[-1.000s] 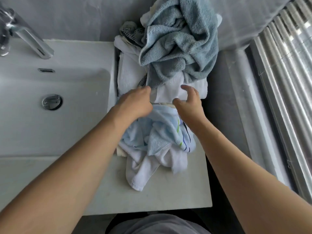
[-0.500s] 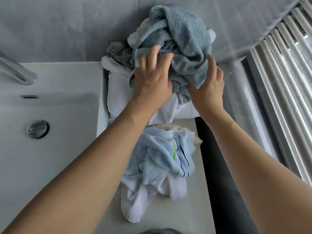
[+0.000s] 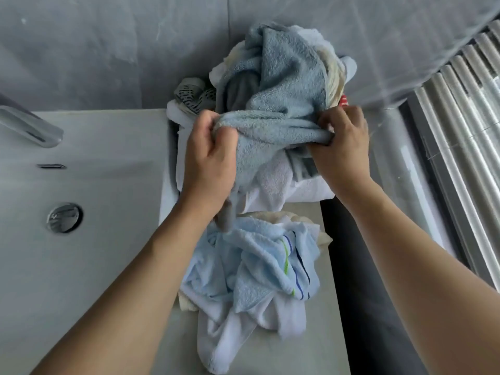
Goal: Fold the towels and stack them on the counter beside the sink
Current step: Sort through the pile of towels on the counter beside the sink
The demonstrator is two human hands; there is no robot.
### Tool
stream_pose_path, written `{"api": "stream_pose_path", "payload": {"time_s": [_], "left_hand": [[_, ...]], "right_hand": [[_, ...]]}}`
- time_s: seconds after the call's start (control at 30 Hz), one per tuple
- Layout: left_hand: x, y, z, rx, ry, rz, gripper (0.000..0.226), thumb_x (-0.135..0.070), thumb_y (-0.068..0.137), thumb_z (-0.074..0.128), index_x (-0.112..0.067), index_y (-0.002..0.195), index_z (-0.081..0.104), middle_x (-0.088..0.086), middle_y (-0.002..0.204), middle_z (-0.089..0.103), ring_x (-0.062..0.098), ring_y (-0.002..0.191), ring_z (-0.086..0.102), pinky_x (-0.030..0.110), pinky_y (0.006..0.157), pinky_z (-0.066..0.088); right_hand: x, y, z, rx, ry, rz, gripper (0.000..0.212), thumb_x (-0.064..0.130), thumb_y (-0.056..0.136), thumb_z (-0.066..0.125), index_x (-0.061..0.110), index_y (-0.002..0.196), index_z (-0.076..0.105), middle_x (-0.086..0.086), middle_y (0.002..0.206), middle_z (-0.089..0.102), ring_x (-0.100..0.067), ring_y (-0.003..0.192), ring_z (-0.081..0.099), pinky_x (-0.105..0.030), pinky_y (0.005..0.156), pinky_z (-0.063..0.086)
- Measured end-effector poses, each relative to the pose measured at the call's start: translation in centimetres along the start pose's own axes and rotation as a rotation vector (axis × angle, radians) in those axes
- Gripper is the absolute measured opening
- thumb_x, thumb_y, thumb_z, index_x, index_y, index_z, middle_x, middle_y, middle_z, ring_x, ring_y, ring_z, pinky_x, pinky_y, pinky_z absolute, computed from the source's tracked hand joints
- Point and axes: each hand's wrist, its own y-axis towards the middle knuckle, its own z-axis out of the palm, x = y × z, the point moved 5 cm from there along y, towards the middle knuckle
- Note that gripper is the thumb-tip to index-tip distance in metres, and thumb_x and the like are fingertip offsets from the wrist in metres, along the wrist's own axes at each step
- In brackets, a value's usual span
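We see the smooth white sink (image 3: 89,190) left of the pale worktop (image 3: 311,345); on it, a heaped pile with a nubby grey-blue terry towel (image 3: 286,87) topmost; our left hand (image 3: 209,161) and right hand (image 3: 343,147) each clench its bunched edge; nearer, a crumpled light-blue striped towel (image 3: 259,266).

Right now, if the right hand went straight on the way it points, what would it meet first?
The right hand grips the grey-blue towel and points away from the person, toward the wall. It would probably press first into the towel pile just ahead, then the grey wall; depth is unclear.
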Motion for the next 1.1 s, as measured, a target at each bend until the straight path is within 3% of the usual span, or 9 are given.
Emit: {"api": "stream_pose_path", "payload": {"time_s": [0.17, 0.3, 0.4, 0.47, 0.67, 0.83, 0.97, 1.03, 1.1], "left_hand": [[1.4, 0.1, 1.1, 0.506, 0.708, -0.059, 0.082, -0.051, 0.074, 0.081, -0.027, 0.141, 0.041, -0.009, 0.119, 0.065, 0.016, 0.105, 0.060, 0.028, 0.081, 0.047], [2.2, 1.5, 0.7, 0.439, 0.993, -0.050, 0.016, -0.028, 0.083, 0.068, -0.013, 0.086, 0.061, 0.006, 0.085, 0.064, 0.032, 0.086, 0.062, 0.041, 0.069, 0.051], [2.6, 1.4, -0.1, 0.447, 0.463, -0.186, 0.019, -0.026, 0.079, 0.070, -0.022, 0.098, 0.071, 0.002, 0.105, 0.070, 0.021, 0.101, 0.066, 0.043, 0.095, 0.052], [1.9, 0.9, -1.0, 0.397, 0.069, -0.246, 0.025, -0.024, 0.076, 0.070, -0.024, 0.101, 0.074, 0.005, 0.106, 0.075, 0.025, 0.106, 0.069, 0.053, 0.101, 0.050], [0.9, -0.9, -2.7, 0.316, -0.277, -0.320, 0.020, -0.012, 0.073, 0.062, -0.003, 0.091, 0.067, 0.012, 0.083, 0.068, 0.027, 0.084, 0.067, 0.036, 0.075, 0.054], [4.7, -1.8, -3.9, 0.826, 0.373, -0.464, 0.068, -0.034, 0.056, 0.094, -0.026, 0.118, 0.068, -0.007, 0.113, 0.074, 0.013, 0.111, 0.068, 0.041, 0.107, 0.048], [6.1, -1.2, -2.8, 0.676, 0.685, -0.272, 0.129, -0.049, 0.048, 0.092, -0.044, 0.151, 0.015, -0.007, 0.140, 0.056, 0.019, 0.122, 0.058, 0.042, 0.105, 0.047], [6.9, -0.3, -2.4, 0.531, 0.775, -0.151, 0.126, -0.048, 0.060, 0.089, -0.042, 0.153, 0.005, 0.008, 0.148, 0.047, 0.029, 0.122, 0.057, 0.045, 0.097, 0.051], [8.2, 0.9, -2.1, 0.456, 0.853, -0.117, 0.084, -0.054, 0.067, 0.083, -0.038, 0.138, 0.041, 0.013, 0.130, 0.055, 0.035, 0.110, 0.062, 0.039, 0.081, 0.052]], "right_hand": [[2.4, -1.0, -2.0, 0.095, 0.318, -0.127, 0.025, 0.001, 0.069, 0.058, 0.014, 0.067, 0.036, 0.009, 0.062, 0.035, -0.005, 0.061, 0.031, -0.027, 0.054, 0.030], [2.4, -3.1, -1.9, 0.258, 0.234, -0.053, 0.040, 0.000, 0.068, 0.070, 0.019, 0.093, 0.047, 0.004, 0.066, 0.048, -0.017, 0.062, 0.031, -0.036, 0.058, 0.035], [1.9, -4.1, -1.1, 0.331, 0.108, -0.059, 0.057, 0.012, 0.074, 0.066, 0.032, 0.127, 0.057, 0.009, 0.080, 0.066, -0.022, 0.073, 0.056, -0.032, 0.065, 0.045], [2.1, -4.3, -0.4, 0.334, 0.041, -0.104, 0.031, 0.018, 0.076, 0.061, 0.026, 0.105, 0.069, 0.016, 0.078, 0.058, -0.027, 0.083, 0.063, -0.030, 0.064, 0.042], [4.3, -3.1, 2.4, 0.353, 0.004, -0.219, 0.022, 0.026, 0.079, 0.060, 0.011, 0.088, 0.073, -0.006, 0.092, 0.056, -0.030, 0.081, 0.059, -0.037, 0.065, 0.050], [4.1, -3.4, 2.4, 0.304, 0.275, -0.107, 0.033, 0.040, 0.075, 0.058, 0.010, 0.072, 0.072, -0.010, 0.113, 0.052, -0.031, 0.104, 0.053, -0.043, 0.092, 0.044], [5.1, -4.3, 1.1, 0.169, 0.312, -0.139, 0.021, 0.021, 0.077, 0.070, 0.006, 0.091, 0.067, -0.005, 0.132, 0.045, -0.027, 0.121, 0.048, -0.042, 0.105, 0.039], [5.8, -4.2, 0.4, 0.120, 0.316, -0.191, 0.043, 0.000, 0.073, 0.067, 0.004, 0.115, 0.058, -0.005, 0.122, 0.052, -0.027, 0.113, 0.053, -0.044, 0.099, 0.044], [6.0, -3.9, 0.9, 0.317, 0.293, -0.182, 0.079, -0.007, 0.070, 0.059, 0.014, 0.144, 0.039, -0.003, 0.106, 0.057, -0.025, 0.098, 0.057, -0.039, 0.088, 0.048]]}}
